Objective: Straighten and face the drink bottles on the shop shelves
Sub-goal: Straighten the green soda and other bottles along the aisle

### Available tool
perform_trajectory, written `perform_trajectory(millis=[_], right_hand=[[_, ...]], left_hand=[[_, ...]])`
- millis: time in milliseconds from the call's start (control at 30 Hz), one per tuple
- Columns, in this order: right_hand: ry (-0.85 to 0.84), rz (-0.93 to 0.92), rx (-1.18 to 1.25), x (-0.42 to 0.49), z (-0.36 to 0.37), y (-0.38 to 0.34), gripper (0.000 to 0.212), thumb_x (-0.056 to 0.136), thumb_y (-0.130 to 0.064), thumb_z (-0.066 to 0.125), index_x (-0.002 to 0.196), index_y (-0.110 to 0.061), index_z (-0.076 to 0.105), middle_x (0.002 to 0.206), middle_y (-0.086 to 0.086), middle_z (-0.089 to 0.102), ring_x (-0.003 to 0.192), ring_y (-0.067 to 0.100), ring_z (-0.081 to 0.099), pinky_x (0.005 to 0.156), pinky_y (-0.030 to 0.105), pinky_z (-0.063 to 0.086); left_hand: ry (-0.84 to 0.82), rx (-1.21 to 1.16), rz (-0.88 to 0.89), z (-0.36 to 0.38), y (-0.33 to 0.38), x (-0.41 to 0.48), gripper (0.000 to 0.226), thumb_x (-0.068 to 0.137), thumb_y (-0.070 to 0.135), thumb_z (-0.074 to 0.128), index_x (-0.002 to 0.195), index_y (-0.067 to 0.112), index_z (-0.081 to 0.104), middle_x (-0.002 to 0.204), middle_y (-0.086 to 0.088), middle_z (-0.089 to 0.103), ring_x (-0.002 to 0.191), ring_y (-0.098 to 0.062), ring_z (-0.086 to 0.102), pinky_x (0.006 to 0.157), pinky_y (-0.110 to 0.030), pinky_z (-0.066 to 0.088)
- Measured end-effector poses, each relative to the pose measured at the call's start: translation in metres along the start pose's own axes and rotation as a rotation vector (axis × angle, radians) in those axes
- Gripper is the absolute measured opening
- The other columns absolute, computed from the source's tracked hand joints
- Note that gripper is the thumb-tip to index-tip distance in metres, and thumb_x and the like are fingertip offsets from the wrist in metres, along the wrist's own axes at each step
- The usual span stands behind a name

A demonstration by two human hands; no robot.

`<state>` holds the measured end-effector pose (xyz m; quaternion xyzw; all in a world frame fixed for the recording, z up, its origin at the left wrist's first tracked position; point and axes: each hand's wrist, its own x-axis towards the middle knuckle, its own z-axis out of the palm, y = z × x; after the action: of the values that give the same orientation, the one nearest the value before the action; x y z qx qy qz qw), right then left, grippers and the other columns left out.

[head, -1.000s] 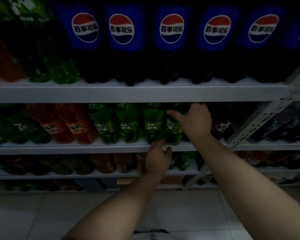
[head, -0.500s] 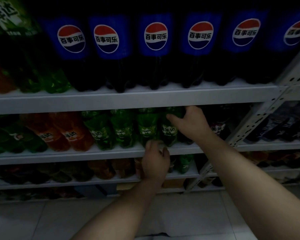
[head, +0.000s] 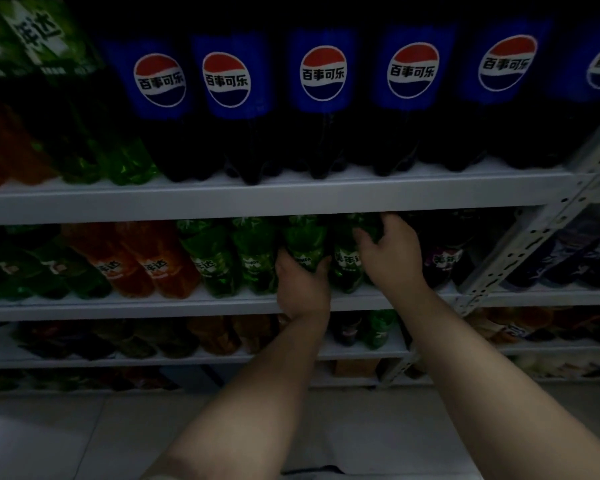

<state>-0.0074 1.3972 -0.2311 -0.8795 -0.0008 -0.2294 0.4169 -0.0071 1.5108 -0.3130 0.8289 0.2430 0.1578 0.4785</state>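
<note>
A row of green soda bottles stands on the second shelf (head: 187, 304). My left hand (head: 302, 289) grips the lower body of one green bottle (head: 305, 242), its fingers wrapped around both sides. Just to the right, my right hand (head: 392, 258) curls round the upper part of the neighbouring green bottle (head: 347, 265), whose label faces outward. Orange bottles (head: 153, 261) stand further left on the same shelf, and dark purple-labelled bottles (head: 445, 259) stand to the right.
Large blue-labelled cola bottles (head: 323, 98) line the top shelf (head: 291, 197), close above my hands. A perforated grey upright (head: 534, 233) slants at the right. Lower shelves hold more small bottles. Pale floor tiles (head: 66, 438) lie below.
My left hand rose from the shelf edge and took hold of a green bottle. My right hand stayed on the neighbouring bottle. The view moved closer to the shelves.
</note>
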Motion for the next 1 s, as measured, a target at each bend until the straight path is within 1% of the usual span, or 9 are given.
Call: perform_trajectory(millis=[100,167,267,333,467,567,633,733,1000], right_hand=[[0.178,-0.285,-0.096,-0.024,0.003,-0.009,0.022,0.085,-0.004,0.054,0.105,-0.001,0.062,0.097,0.009,0.063,0.089,0.019,0.057,0.076,0.015,0.04],[0.102,-0.359,-0.073,-0.034,0.012,-0.015,0.031,0.084,-0.002,0.055,0.114,0.001,0.061,0.109,0.013,0.064,0.097,0.019,0.058,0.085,0.014,0.04],[-0.118,-0.235,-0.07,-0.021,0.024,-0.029,0.034,0.092,-0.015,0.052,0.124,-0.004,0.05,0.102,0.008,0.055,0.092,0.02,0.052,0.075,0.03,0.046],[-0.253,-0.1,0.012,-0.005,0.029,-0.036,0.027,0.094,-0.027,0.051,0.112,-0.007,0.05,0.089,0.004,0.053,0.081,0.021,0.054,0.067,0.033,0.046],[-0.495,0.184,0.214,0.016,0.039,-0.042,0.035,0.093,-0.037,0.054,0.087,-0.003,0.058,0.07,0.014,0.061,0.062,0.017,0.062,0.054,0.036,0.051],[-0.448,0.185,0.164,0.02,0.048,-0.043,0.027,0.09,-0.039,0.058,0.086,-0.013,0.054,0.073,0.007,0.058,0.065,0.013,0.057,0.056,0.024,0.044],[-0.408,0.118,0.065,0.017,0.055,-0.046,0.034,0.088,-0.043,0.059,0.072,-0.016,0.047,0.063,0.003,0.051,0.056,0.011,0.051,0.049,0.021,0.037],[-0.309,0.03,-0.059,0.011,0.062,-0.054,0.042,0.084,-0.05,0.063,0.063,-0.021,0.04,0.053,-0.002,0.045,0.046,0.005,0.043,0.039,0.017,0.027],[-0.127,0.073,-0.176,0.005,0.062,-0.053,0.055,0.074,-0.062,0.065,0.058,-0.015,0.042,0.053,-0.001,0.045,0.046,0.014,0.047,0.041,0.021,0.028]], left_hand=[[-0.054,0.014,0.057,-0.005,-0.005,0.003,0.08,0.08,0.047,0.07,0.141,0.01,0.033,0.131,-0.012,0.054,0.111,-0.03,0.056,0.084,-0.036,0.049],[-0.096,0.006,0.137,-0.011,-0.01,0.008,0.076,0.081,0.045,0.07,0.139,0.009,0.036,0.125,-0.012,0.058,0.108,-0.028,0.058,0.083,-0.035,0.05],[-0.228,-0.013,0.262,-0.022,-0.017,0.017,0.073,0.083,0.04,0.068,0.139,0.008,0.036,0.128,-0.012,0.056,0.112,-0.027,0.057,0.086,-0.038,0.05],[-0.283,0.021,0.303,-0.029,-0.02,0.023,0.068,0.085,0.037,0.067,0.139,0.009,0.036,0.126,-0.012,0.057,0.11,-0.028,0.057,0.084,-0.034,0.05],[-0.101,0.288,0.247,-0.034,-0.029,0.009,0.057,0.087,0.049,0.059,0.132,0.017,0.048,0.113,-0.008,0.065,0.098,-0.028,0.062,0.071,-0.033,0.049],[-0.125,0.136,0.152,-0.023,-0.033,-0.021,0.063,0.085,0.044,0.063,0.139,0.019,0.042,0.123,-0.006,0.061,0.108,-0.026,0.059,0.078,-0.032,0.05],[-0.132,0.061,0.095,-0.013,-0.032,-0.028,0.082,0.084,0.043,0.066,0.149,0.014,0.025,0.145,-0.009,0.042,0.126,-0.027,0.045,0.096,-0.036,0.045],[-0.091,0.099,-0.03,-0.005,-0.025,-0.022,0.094,0.081,0.044,0.067,0.151,0.009,0.016,0.147,-0.018,0.025,0.131,-0.034,0.03,0.104,-0.04,0.037],[-0.035,-0.048,-0.068,-0.001,-0.041,-0.011,0.069,0.076,0.03,0.075,0.131,0.004,0.042,0.13,-0.015,0.048,0.12,-0.031,0.046,0.095,-0.037,0.04]])
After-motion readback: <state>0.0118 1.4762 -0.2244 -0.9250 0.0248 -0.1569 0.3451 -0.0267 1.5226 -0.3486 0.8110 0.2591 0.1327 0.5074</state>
